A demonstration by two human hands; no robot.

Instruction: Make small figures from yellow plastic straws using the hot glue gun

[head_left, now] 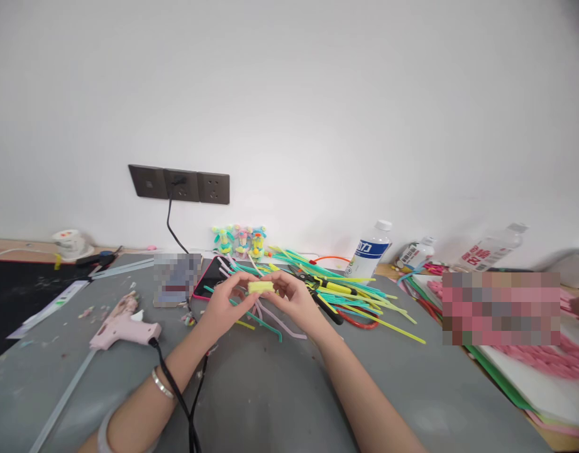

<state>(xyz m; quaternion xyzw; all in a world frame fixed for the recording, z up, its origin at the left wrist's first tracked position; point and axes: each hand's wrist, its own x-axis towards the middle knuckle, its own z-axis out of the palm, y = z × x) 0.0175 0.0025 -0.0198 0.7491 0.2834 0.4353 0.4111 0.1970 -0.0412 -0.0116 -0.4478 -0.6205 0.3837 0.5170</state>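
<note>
Both my hands meet above the grey table (270,390). Between their fingertips is a small yellow fuzzy piece (261,287), a wound pipe cleaner by its look. My left hand (223,306) pinches its left end, and my right hand (292,297) pinches its right end. A silver bracelet sits on my left wrist. Under and behind my hands lies a heap of pipe cleaners (331,290) in yellow, teal and pink.
A pink glue gun (122,325) lies at the left, its black cord running to the wall sockets (180,184). Pliers with yellow-black handles (324,290), a phone (212,279), small figures (241,240), water bottles (370,251) and pink braided work (544,355) stand around.
</note>
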